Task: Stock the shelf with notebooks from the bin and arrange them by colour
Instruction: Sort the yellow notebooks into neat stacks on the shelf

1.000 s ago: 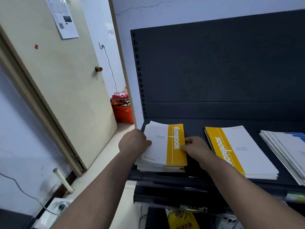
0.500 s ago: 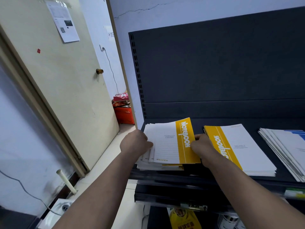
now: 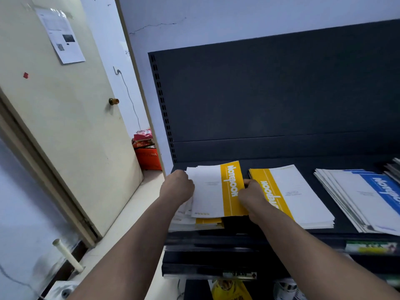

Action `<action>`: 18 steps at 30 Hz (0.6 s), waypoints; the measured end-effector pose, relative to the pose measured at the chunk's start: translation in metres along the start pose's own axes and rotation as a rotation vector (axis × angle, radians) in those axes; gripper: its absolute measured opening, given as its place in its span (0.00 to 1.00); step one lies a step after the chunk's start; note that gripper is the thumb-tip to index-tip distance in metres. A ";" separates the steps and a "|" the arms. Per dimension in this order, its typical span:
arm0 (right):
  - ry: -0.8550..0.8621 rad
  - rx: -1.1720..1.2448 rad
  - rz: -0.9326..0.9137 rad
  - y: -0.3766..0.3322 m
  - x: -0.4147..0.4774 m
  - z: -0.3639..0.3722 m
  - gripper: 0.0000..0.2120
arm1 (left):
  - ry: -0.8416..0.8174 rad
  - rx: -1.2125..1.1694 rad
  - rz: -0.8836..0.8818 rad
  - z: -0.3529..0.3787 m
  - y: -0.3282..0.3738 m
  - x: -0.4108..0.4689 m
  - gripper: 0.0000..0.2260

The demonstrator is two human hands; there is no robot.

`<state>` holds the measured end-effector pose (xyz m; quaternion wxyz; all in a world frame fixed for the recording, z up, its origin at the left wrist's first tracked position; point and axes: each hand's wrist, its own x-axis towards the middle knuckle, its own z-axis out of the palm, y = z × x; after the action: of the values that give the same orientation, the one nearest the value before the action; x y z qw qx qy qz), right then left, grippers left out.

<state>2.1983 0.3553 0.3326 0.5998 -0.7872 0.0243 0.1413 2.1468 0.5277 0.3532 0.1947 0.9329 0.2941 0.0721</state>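
Observation:
A stack of yellow-and-white notebooks (image 3: 213, 191) lies at the left end of the dark shelf (image 3: 303, 163). My left hand (image 3: 177, 187) grips the stack's left edge. My right hand (image 3: 252, 195) grips its right edge, on the yellow band. The upper notebooks sit shifted to the right and back over the lower ones, which stick out at the front. A second yellow stack (image 3: 296, 195) lies just right of my right hand, and a blue-and-white stack (image 3: 363, 198) lies further right. The bin is out of view.
A cream door (image 3: 65, 126) stands open at the left, with an orange crate (image 3: 148, 156) on the floor behind it. A white pipe (image 3: 67, 255) sticks up at lower left. Lower shelves (image 3: 216, 263) with packaged goods lie below.
Both hands have slid the upper notebooks of the left stack to the right and further back on the shelf, so the lower notebooks now show at the front.

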 end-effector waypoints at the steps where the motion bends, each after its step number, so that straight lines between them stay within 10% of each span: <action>1: -0.010 0.006 0.009 0.001 0.000 0.001 0.08 | 0.000 0.009 -0.020 0.001 0.000 0.002 0.07; 18: -0.050 0.218 -0.151 -0.008 0.002 -0.005 0.17 | -0.033 -0.255 -0.126 -0.008 0.012 -0.014 0.14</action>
<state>2.2029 0.3526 0.3409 0.6912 -0.7131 -0.0347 0.1119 2.1393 0.5132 0.3648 0.3205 0.8814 0.3375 0.0809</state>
